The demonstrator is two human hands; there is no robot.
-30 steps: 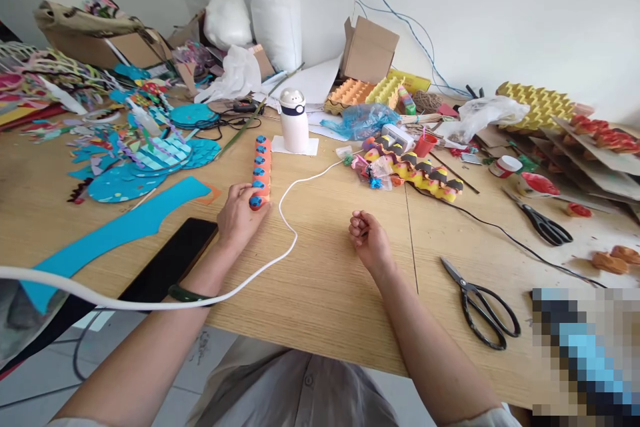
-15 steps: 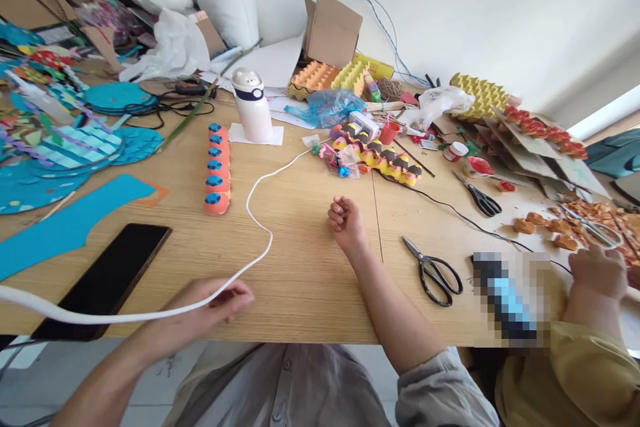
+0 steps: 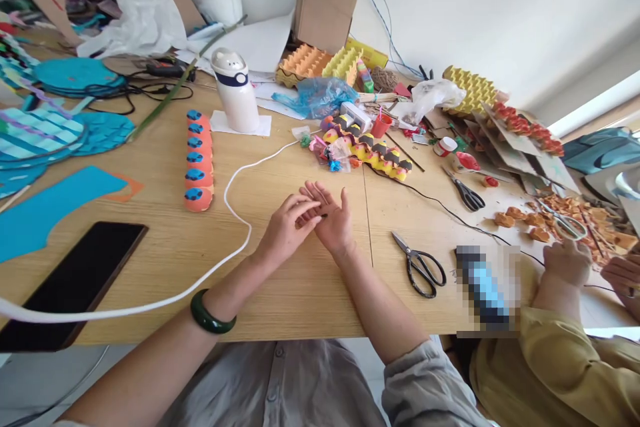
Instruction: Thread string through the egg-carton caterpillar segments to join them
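Observation:
My right hand [image 3: 335, 225] is held palm up over the table, its fingers stretched out. Above that palm, my left hand [image 3: 285, 230] has thumb and fingers drawn together in a pinch. A small dark piece [image 3: 324, 215] shows at the left thumb tip, against the right palm; its kind is too small to make out. A dark green bangle [image 3: 211, 312] circles my left wrist. To the left stands an orange egg-carton strip [image 3: 199, 167] with blue, black-spotted tops. Black-handled scissors [image 3: 423, 265] lie to the right of my right forearm.
A white cable [image 3: 235, 233] curves across the table past a large phone [image 3: 75, 280]. Behind are a white bottle [image 3: 237, 97] and a yellow-and-black egg-carton strip [image 3: 370, 150]. At right, a co-worker's hand [image 3: 567, 263] rests near orange scraps [image 3: 595, 213].
My left hand has risen from the table's front edge to meet my right hand. My right hand has turned from curled fingers to an opened palm. The view has shifted slightly right.

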